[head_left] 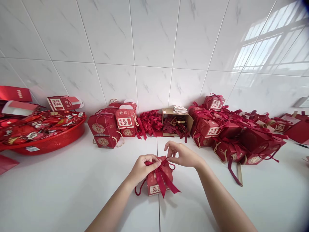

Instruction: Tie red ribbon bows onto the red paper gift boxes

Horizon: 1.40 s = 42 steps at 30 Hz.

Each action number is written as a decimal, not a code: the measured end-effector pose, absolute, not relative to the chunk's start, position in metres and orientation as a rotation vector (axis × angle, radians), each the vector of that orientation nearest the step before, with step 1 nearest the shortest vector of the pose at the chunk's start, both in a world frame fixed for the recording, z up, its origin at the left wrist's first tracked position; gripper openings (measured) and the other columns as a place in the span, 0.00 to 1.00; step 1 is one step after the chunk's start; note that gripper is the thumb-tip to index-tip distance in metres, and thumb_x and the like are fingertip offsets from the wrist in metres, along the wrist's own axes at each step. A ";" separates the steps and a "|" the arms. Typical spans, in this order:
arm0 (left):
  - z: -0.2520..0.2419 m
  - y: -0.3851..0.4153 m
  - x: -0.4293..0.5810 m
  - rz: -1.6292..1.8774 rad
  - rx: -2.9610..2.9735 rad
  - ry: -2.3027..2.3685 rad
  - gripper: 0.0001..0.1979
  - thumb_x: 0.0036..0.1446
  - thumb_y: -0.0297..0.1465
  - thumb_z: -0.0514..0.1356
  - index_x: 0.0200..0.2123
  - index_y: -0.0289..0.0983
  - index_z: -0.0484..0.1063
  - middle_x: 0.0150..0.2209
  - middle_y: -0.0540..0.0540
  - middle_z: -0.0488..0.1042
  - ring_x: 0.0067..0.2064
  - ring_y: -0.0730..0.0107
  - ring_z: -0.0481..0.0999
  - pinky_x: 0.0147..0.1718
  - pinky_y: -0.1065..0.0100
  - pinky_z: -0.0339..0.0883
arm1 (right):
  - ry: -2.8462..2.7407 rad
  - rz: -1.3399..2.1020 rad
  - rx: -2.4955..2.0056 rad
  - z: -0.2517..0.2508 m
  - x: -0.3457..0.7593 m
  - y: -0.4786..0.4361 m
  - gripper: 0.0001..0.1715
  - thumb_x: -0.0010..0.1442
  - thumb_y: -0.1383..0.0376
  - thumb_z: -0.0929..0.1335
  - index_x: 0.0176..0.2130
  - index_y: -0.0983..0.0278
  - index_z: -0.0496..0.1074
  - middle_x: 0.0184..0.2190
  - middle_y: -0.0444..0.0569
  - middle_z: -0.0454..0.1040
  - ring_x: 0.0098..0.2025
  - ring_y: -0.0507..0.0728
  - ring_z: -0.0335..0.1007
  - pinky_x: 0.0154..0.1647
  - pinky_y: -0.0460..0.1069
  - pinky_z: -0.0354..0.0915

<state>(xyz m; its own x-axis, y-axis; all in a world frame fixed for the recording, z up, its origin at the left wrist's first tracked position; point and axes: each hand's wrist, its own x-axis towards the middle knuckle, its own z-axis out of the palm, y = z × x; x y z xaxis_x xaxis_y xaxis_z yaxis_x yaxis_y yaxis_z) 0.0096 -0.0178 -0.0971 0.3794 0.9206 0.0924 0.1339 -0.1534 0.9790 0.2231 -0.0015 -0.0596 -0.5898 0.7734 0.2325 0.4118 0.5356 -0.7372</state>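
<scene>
A small red gift box (pixel 154 189) with gold print and dark red cord handles stands on the white table in front of me. Across its top lies a dark red ribbon bow (pixel 163 178), its two tails hanging over the near side. My left hand (pixel 146 166) rests on the box's upper left, thumb and fingers pinching the ribbon bow. On the other side, my right hand (pixel 180 154) pinches the bow's right loop between thumb and forefinger, the other fingers curled above. The bow's knot is partly hidden by my left thumb.
Finished-looking red boxes with bows (pixel 212 129) pile up at right; more boxes (pixel 103 125) stand left of centre. Between them lie a heap of ribbons (pixel 151 120) and a carton (pixel 167 111) of dark strips. A red basket (pixel 55 141) of wrapped sweets sits far left. Behind rises a tiled wall (pixel 154 35).
</scene>
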 end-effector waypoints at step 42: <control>-0.124 0.024 -0.027 1.172 0.538 0.898 0.11 0.49 0.21 0.54 0.38 0.36 0.64 0.38 0.42 0.74 0.35 0.68 0.77 0.35 0.65 0.71 | -3.013 0.759 -1.060 -0.041 0.212 -0.062 0.41 0.39 0.48 0.74 0.53 0.52 0.68 0.57 0.53 0.62 0.50 0.68 0.66 0.47 0.60 0.63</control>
